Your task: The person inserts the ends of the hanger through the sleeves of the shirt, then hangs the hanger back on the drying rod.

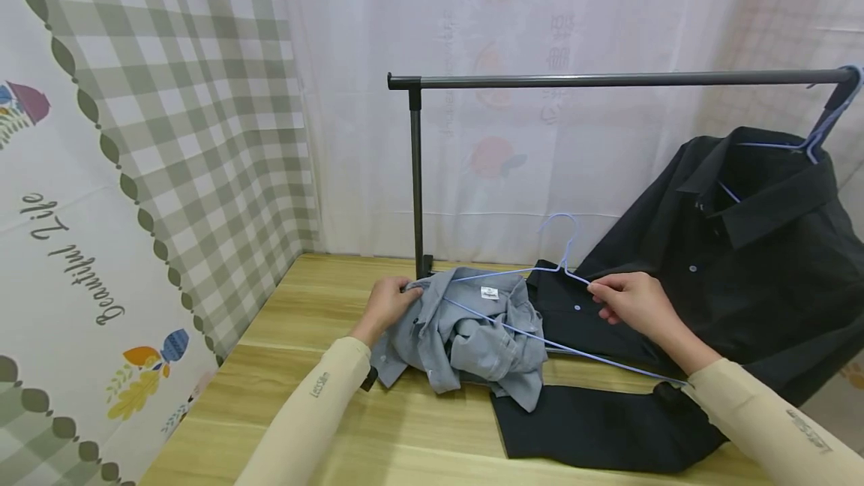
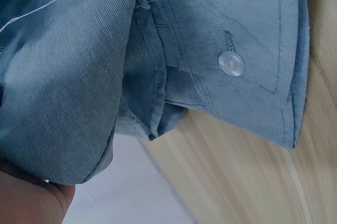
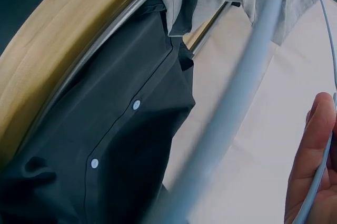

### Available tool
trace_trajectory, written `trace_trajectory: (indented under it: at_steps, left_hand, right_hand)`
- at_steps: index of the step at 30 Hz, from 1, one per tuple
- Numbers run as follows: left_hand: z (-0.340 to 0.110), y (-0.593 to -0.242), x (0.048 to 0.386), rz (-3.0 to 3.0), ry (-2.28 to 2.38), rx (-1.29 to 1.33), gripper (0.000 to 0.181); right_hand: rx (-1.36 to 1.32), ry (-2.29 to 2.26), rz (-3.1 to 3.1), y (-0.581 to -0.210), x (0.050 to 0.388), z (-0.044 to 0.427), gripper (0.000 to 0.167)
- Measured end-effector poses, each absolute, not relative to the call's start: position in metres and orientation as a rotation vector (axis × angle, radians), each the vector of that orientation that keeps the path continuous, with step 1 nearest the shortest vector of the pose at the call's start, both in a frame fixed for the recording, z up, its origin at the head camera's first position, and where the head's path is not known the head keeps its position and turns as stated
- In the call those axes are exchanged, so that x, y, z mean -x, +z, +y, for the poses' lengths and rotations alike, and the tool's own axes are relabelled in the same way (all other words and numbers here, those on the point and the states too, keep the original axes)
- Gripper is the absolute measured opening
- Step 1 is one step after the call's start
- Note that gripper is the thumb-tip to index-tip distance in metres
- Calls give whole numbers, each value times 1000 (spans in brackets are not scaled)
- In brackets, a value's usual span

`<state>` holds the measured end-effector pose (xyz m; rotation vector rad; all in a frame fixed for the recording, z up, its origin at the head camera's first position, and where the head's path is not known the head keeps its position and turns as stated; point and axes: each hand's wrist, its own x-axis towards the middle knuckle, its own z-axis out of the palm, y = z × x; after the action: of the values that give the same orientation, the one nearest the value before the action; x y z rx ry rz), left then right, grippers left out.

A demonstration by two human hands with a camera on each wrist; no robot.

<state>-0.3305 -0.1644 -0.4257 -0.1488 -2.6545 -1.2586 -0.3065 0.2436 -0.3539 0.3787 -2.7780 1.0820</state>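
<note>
A grey-blue button-up shirt (image 1: 472, 343) is bunched over the table, its white label showing inside the collar. My left hand (image 1: 391, 304) grips the shirt at its upper left; in the left wrist view the thumb lies at the edge of the cloth, beside a buttoned cuff (image 2: 231, 63). With my right hand (image 1: 631, 302) I pinch a light blue hanger (image 1: 533, 334) on its upper bar, just right of the hook. The hanger's left end runs inside the shirt, and its right end sticks out free. In the right wrist view, the hanger's lower bar (image 3: 231, 108) crosses close to the camera.
A dark metal clothes rack (image 1: 607, 81) spans the back of the wooden table (image 1: 324, 306). At its right end a black shirt (image 1: 776, 223) hangs on another blue hanger, one sleeve (image 1: 601, 426) lying across the table. A checked cloth (image 1: 202, 96) covers the left wall.
</note>
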Motion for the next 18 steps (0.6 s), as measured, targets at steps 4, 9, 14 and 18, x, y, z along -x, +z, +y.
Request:
trace_trajectory:
  at_steps: [4, 9, 14, 18]
  left_hand:
    - [-163, -425, 331, -2643, -1292, 173, 20]
    - [-163, -425, 331, -2635, -1307, 186, 17]
    - [-162, -425, 331, -2627, -1416, 179, 17]
    - [-160, -424, 334, -2656, -1494, 199, 25]
  right_hand:
    - [-392, 992, -2776, -355, 309, 236, 25]
    - [-385, 960, -2763, -358, 312, 228, 24]
    - [-404, 923, -2738, -363, 317, 222, 22]
    - [-432, 907, -2708, -366, 321, 217, 22]
